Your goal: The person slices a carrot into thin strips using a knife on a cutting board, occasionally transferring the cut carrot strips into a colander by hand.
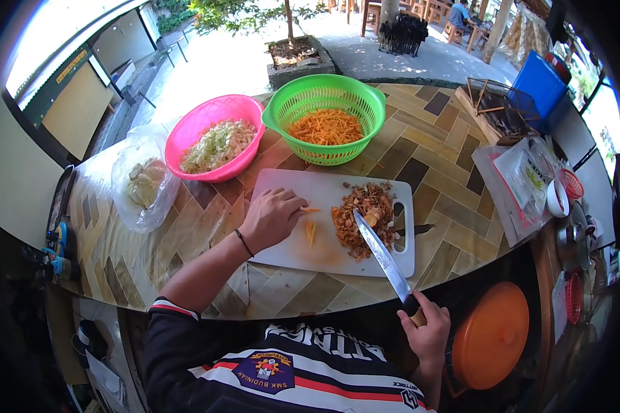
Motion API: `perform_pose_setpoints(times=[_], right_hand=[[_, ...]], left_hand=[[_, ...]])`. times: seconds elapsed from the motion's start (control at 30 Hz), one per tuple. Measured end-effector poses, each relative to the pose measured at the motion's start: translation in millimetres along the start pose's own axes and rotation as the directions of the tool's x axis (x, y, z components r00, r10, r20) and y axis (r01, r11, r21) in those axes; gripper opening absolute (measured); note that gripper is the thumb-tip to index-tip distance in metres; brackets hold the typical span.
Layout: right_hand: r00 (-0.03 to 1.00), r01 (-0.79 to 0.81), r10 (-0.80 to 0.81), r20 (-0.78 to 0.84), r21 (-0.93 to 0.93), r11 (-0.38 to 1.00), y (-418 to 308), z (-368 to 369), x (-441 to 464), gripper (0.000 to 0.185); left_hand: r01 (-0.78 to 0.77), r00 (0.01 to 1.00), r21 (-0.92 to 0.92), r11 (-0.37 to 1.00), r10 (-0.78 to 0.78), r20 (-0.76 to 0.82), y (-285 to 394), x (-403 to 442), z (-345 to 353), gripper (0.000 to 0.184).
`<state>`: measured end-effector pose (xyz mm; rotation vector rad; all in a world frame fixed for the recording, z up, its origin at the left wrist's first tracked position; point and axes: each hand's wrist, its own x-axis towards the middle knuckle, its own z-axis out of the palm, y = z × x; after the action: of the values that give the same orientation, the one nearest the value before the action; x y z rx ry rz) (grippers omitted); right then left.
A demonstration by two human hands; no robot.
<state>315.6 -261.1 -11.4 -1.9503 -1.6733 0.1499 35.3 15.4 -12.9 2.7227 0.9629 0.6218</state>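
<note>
My left hand (274,219) rests on the white cutting board (282,255), its fingers drawn together on a thin carrot strip (313,210) that pokes out past the fingertips. A few more carrot strips (311,233) lie loose beside it. In my right hand (427,329) is the handle of a kitchen knife (384,258), near the table's front edge. Its blade slants up and left across the board, with the tip over a pile of chopped brown and orange scraps (366,213). A round orange slice (370,220) lies by the tip.
Behind the board stand a green colander (275,117) of shredded carrot and a pink basket (179,131) of shredded pale vegetable. A clear plastic bag (139,199) with pale contents sits left. An orange lidded container (496,337) is below right. A seated person (459,15) is far off.
</note>
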Motion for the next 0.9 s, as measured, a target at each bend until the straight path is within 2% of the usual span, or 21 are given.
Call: perform_pose_setpoints(times=[0.03,0.13,0.23,0.5,0.63,0.9], right_hand=[[1.0,0.005,-0.005,-0.002,0.004,1.0,0.3,0.6,-0.3,0.051],[1.0,0.023,-0.023,0.002,0.017,1.0,0.4,1.9,-1.0,0.05],[0.999,0.036,-0.036,0.013,0.032,0.999,-2.4,2.8,-0.4,0.05],[0.997,0.022,-0.025,0.068,0.042,0.999,-7.5,2.5,-1.3,0.05],[0.998,0.046,-0.048,0.046,0.056,0.997,-9.0,2.7,-2.1,0.05],[0.996,0.048,-0.052,0.076,0.053,0.997,-11.7,1.8,-4.8,0.049]], left_hand=[[-0.024,1.0,0.014,1.0,0.024,-0.007,4.7,-0.7,-4.6,0.021],[-0.142,0.981,0.025,0.99,0.137,0.138,22.5,-1.4,-17.9,0.02],[-0.125,0.966,-0.012,0.992,0.124,0.226,20.2,-5.3,-13.0,0.018],[-0.131,0.963,-0.03,0.991,0.134,0.233,10.0,-9.6,-11.6,0.019],[-0.117,0.968,0.009,0.993,0.112,0.223,11.8,-14.2,-18.3,0.023],[-0.108,0.98,-0.075,0.991,0.119,0.162,9.9,-29.7,-21.2,0.021]])
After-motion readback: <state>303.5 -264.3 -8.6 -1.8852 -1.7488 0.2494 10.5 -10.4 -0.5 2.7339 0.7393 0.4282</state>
